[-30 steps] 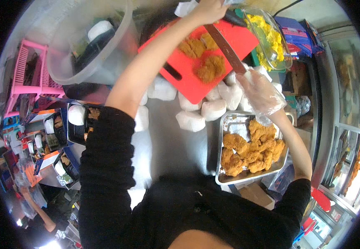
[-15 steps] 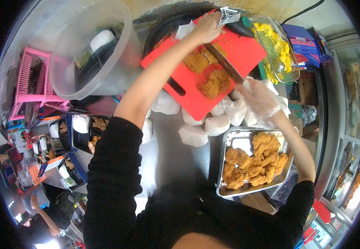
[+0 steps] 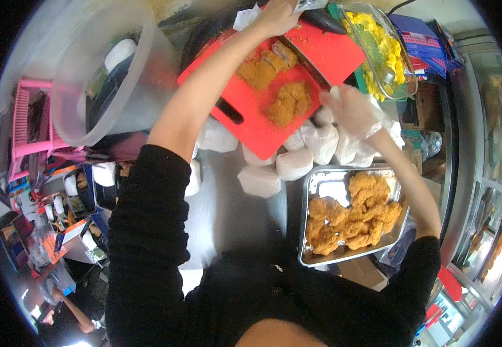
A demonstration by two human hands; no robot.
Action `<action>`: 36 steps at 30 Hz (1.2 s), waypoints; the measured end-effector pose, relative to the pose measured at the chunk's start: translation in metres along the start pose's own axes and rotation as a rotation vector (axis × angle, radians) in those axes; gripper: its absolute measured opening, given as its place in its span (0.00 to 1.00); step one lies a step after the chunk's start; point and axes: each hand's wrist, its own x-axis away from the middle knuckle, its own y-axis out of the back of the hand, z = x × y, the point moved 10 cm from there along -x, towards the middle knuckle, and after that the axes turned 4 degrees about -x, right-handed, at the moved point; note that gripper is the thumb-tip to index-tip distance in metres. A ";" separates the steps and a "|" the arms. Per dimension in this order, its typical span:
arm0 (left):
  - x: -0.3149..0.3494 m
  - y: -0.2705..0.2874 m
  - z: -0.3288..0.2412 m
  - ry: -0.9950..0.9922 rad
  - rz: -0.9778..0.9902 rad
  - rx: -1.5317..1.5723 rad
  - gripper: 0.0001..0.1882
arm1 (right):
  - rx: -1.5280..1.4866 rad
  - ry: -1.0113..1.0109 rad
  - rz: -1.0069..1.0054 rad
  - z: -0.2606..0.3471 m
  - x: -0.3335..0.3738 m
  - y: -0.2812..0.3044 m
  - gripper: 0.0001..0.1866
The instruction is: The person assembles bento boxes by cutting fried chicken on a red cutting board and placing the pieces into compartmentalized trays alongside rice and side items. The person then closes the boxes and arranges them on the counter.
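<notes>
Steel tray [image 3: 331, 189] at 4 o'clock, breaded pieces [image 3: 352, 215] heaped in it. White wrapped parcels [image 3: 294, 165] bunched between tray and board, 12 to 2. Same layout as 0.5 s ago; whole view has shifted slightly left.

Right hand [image 3: 350, 113], clear-gloved, 1 o'clock: wrapped round the knife [image 3: 306, 62] at its handle end; hand blurred.

Red board [image 3: 339, 51] at 12: whole breaded cutlet [image 3: 290, 104] nearer, sliced cutlet [image 3: 257, 73] farther, left of the blade. Pale cut faces show more now than 0.5 s ago.

Left hand [image 3: 280, 18], 12 o'clock at the far end of the blade, next to a shiny item [image 3: 310, 4]. Fingertips hidden, can't tell its grip. Hand sits nearer the view's top edge than before.

Yellow food [image 3: 398, 56] at 1, translucent tub [image 3: 159, 75] at 10.
</notes>
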 end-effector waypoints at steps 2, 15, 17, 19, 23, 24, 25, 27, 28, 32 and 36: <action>0.002 0.016 -0.033 -0.221 -0.095 -0.014 0.18 | 0.059 0.221 -0.054 0.029 0.017 0.018 0.22; 0.050 -0.009 -0.034 -0.330 -0.142 -0.442 0.14 | -0.172 -0.118 -0.034 -0.010 0.050 -0.037 0.25; 0.046 -0.007 -0.031 -0.318 -0.149 -0.472 0.14 | -0.138 -0.045 -0.116 -0.007 0.049 -0.035 0.25; 0.043 -0.009 -0.025 -0.296 -0.119 -0.497 0.14 | -0.088 -0.001 -0.171 -0.005 0.048 -0.037 0.25; 0.047 -0.008 -0.023 -0.277 -0.126 -0.520 0.16 | -0.226 -0.076 -0.081 -0.010 0.041 -0.050 0.24; 0.049 -0.007 -0.028 -0.309 -0.152 -0.526 0.16 | -0.220 -0.125 -0.060 -0.013 0.041 -0.047 0.23; 0.049 -0.005 -0.035 -0.342 -0.173 -0.536 0.16 | -0.221 -0.133 -0.042 -0.010 0.042 -0.043 0.22; 0.043 -0.011 -0.039 -0.323 -0.083 -0.484 0.18 | 0.013 0.063 0.037 0.017 0.047 -0.031 0.17; 0.035 -0.013 -0.035 -0.247 -0.008 -0.473 0.19 | 0.155 0.117 0.102 0.025 0.050 -0.028 0.15; 0.022 0.011 -0.067 -0.461 -0.246 -0.388 0.17 | -0.023 -0.042 0.045 0.018 0.063 0.000 0.13; 0.017 -0.013 -0.042 -0.301 -0.112 -0.476 0.17 | -0.058 -0.126 -0.081 0.005 0.055 -0.002 0.17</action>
